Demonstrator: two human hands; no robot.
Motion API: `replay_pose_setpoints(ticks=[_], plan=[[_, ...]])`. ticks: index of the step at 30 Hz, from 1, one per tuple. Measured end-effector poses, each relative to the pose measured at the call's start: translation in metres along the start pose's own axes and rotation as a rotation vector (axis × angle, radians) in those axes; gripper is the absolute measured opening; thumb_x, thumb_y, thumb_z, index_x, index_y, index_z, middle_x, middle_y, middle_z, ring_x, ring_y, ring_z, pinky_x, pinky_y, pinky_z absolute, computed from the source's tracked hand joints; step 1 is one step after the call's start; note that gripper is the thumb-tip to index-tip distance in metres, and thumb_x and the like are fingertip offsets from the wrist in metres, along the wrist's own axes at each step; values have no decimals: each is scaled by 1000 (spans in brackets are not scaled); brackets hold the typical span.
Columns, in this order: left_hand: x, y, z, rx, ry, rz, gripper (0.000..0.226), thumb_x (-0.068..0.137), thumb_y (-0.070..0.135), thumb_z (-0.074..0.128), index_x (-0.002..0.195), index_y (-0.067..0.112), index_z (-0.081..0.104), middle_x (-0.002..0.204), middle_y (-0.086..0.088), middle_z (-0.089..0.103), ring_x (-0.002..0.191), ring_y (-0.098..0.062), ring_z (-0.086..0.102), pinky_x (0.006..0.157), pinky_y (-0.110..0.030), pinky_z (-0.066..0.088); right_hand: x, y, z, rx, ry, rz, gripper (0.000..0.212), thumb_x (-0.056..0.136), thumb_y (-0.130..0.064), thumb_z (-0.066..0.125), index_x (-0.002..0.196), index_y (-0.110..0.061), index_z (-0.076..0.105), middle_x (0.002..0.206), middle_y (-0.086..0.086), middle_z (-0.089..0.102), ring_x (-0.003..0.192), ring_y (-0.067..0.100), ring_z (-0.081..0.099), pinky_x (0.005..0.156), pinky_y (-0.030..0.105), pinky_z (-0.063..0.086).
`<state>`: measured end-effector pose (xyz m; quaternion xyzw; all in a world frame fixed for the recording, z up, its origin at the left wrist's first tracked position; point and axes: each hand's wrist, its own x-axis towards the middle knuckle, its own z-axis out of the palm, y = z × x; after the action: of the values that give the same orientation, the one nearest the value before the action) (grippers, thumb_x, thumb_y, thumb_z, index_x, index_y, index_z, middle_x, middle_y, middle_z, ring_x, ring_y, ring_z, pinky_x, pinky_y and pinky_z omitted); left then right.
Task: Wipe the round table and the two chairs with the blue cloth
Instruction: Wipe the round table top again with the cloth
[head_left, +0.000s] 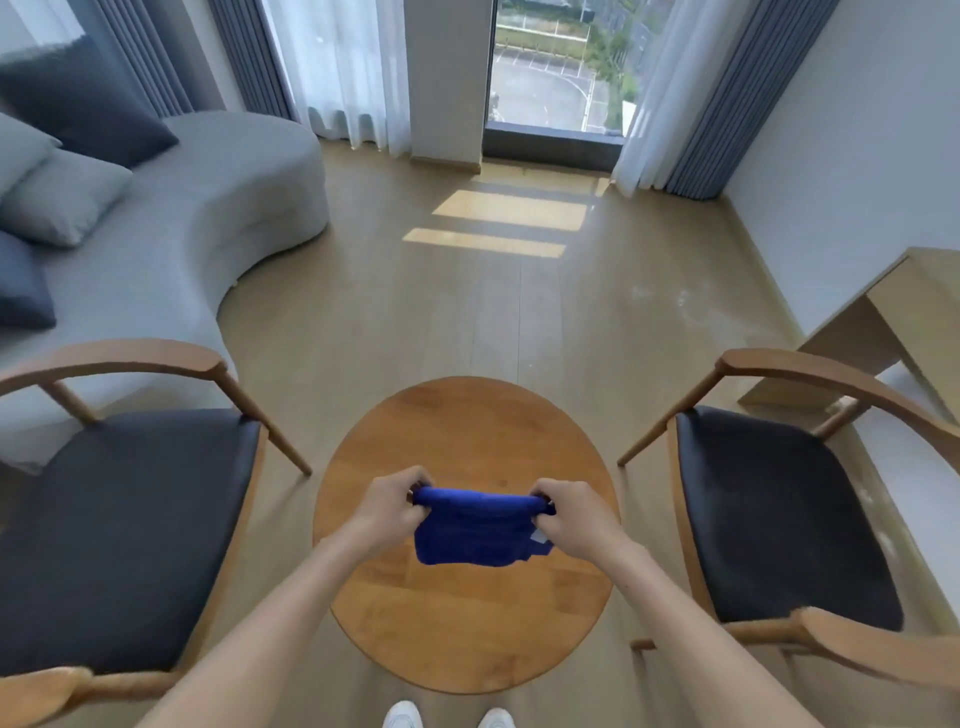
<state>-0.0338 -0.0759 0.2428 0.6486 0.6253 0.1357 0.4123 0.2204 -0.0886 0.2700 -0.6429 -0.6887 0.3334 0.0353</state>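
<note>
Blue cloth: held up above the round table, not laid on it; whether its lower edge touches the top cannot be told. It is stretched between both hands by its upper corners and hangs folded or bunched, a pale tag showing at its right edge. The hold is judged to be for straightening or refolding the cloth into a pad before wiping.

Left hand: fingers curled, one upper corner of the cloth pinched.

Right hand: fingers curled likewise, the opposite upper corner pinched.

Round table: wooden, placed directly ahead of the person, between the two seats. Nothing is seen lying on its top.

Left chair and right chair: wooden frames with curved backrests, dark seat pads, set close to either side of the table. Both are judged within easy reach.

Surroundings: a grey sofa with cushions behind the left chair; a pale wooden desk beyond the right chair; curtains framing a window; white shoes at the lower edge. No obstruction to the wiping is noted.
</note>
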Motion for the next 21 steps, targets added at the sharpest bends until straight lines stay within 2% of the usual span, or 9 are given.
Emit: replay_pose_setpoints(ticks=[3,7,10,13,15,17,21], plan=[[5,-26,27,-4,-29,-65,21,85,5,57,84,25,62,84,6,66,83,-13,61,75,-30,52,10,16,29,-5,-57,43,22,85,-12,50,93,-26,66,83,-8,68,74,13,62,60,28,47],[28,-48,41,40,-2,-77,29,83,3,55,80,31,59,84,11,64,83,-8,59,76,-30,52,38,29,54,-57,-56,37,24,86,-13,49,93,-26,68,87,-10,67,78,12,61,61,25,45],[53,-55,41,85,98,-17,29,80,1,54,84,30,57,89,9,59,83,-10,56,75,-27,48,64,33,61,-87,44,15,26,85,-13,50,98,-25,68,97,-7,64,90,17,59,74,30,47],[69,-61,41,176,225,79,27,78,-3,58,94,18,63,97,5,58,91,-14,53,76,-27,45,81,35,72,-117,208,-16,26,86,-11,56,106,-21,70,104,-3,61,97,20,56,82,33,45],[72,-68,47,246,299,147,27,73,-7,64,94,9,65,97,-1,59,92,-19,55,75,-31,48,88,37,83,-152,321,-47,24,77,-3,68,97,-16,73,95,2,62,87,24,59,73,36,49],[73,-81,60,353,325,223,30,62,-11,72,85,7,64,88,-5,61,83,-26,59,66,-35,53,91,44,101,-199,408,-94,29,60,4,79,80,-15,72,82,2,60,71,24,59,58,34,51],[69,-125,102,583,215,296,44,33,-1,85,70,12,66,75,-4,62,64,-25,60,48,-27,49,94,71,155,-294,329,-133,40,39,-1,86,66,-23,68,73,-3,56,61,20,57,49,25,46]])
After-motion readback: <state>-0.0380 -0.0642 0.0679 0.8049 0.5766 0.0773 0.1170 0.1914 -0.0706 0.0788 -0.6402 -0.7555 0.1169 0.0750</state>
